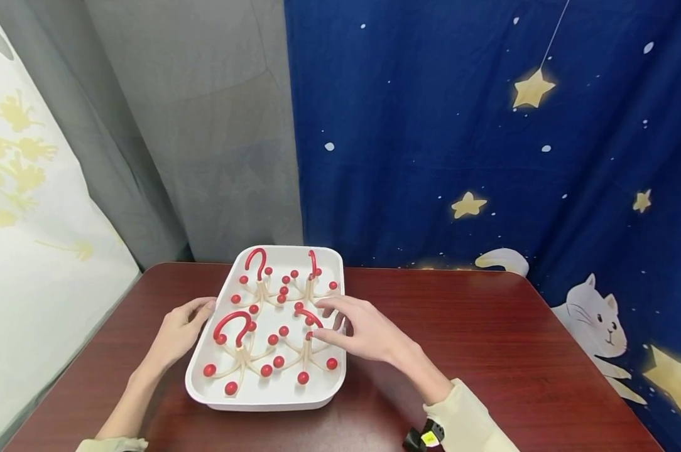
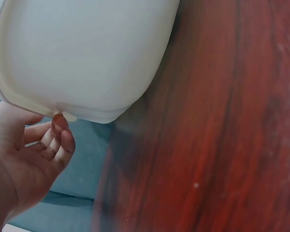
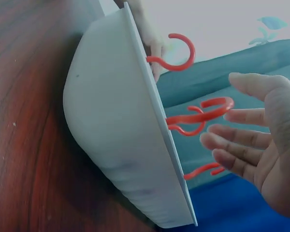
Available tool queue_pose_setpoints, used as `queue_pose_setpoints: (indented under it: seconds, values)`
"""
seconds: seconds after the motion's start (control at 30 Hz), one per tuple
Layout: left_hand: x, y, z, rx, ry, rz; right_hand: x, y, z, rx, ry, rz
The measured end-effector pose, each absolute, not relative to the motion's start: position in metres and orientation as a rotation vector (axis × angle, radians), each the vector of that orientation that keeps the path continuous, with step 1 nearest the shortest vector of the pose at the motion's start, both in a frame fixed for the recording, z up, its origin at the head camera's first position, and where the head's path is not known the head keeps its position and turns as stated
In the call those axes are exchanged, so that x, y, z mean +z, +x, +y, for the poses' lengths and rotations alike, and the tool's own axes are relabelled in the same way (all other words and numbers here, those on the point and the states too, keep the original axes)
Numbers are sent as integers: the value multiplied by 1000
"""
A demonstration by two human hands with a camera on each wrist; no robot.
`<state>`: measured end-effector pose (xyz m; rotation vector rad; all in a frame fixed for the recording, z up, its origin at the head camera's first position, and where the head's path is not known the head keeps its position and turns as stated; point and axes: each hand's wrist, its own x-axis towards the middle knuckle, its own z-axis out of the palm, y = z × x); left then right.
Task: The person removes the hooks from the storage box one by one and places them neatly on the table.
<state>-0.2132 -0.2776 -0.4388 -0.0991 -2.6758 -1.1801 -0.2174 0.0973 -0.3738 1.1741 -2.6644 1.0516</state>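
Left hand [image 1: 179, 333] bends its fingers, right hand [image 1: 365, 329] spreads

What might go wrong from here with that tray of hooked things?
The right hand is open beside the front-right red hook, so a loose pinch might slip. The back two pieces have red balls nearly meeting, so lifting one could drag its neighbour. The left hand touches the white tray, so an accidental push might slide it.
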Motion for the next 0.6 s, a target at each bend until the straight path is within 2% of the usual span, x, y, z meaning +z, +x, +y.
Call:
queue_pose_setpoints:
  seconds: [0.17,0.6]
  values:
    - [-441,-213,-280,-1228,-97,-2664,-378,-218,88,1075,1274,-2556]
    - [-440,-213,-280,-1281,-57,-2653,-372,-219,82,1070,1207,-2562]
